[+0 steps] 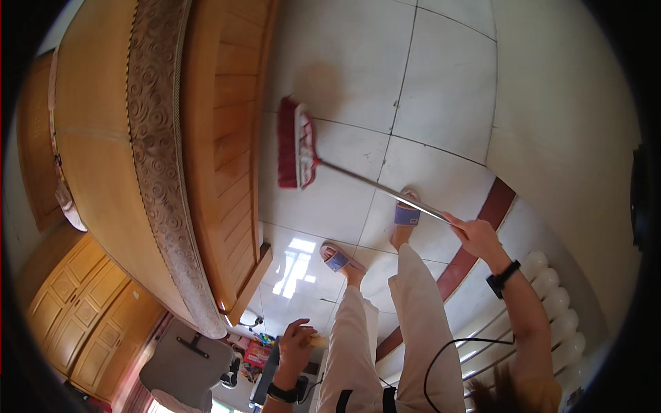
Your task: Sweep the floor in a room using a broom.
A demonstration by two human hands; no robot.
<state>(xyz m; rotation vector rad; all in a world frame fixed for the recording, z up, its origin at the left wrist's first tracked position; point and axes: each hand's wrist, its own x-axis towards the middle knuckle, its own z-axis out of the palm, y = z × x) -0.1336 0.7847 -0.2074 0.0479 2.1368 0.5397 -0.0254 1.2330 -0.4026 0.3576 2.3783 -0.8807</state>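
My right hand [476, 236], at the right, is closed around the metal handle of a broom [382, 187]. The red-bristled broom head [297, 144] is over the tiled floor, close to the wooden side of the bed, with its bristles toward the bed. At the bottom, my left hand [297, 343] has its fingers curled around a small pale yellowish object [317, 341], whose kind I cannot tell. A dark band is on each wrist. Both feet, in blue slippers, stand on the tiles below the handle.
Along the left runs a wooden bed [235, 155] with a brown patterned mattress edge [160, 103]. A white radiator [555, 304] and a dark red floor border [459, 271] lie at the right. A grey chair [186, 356] and wooden cabinets [93, 320] are at the lower left. A black cable hangs near my right arm.
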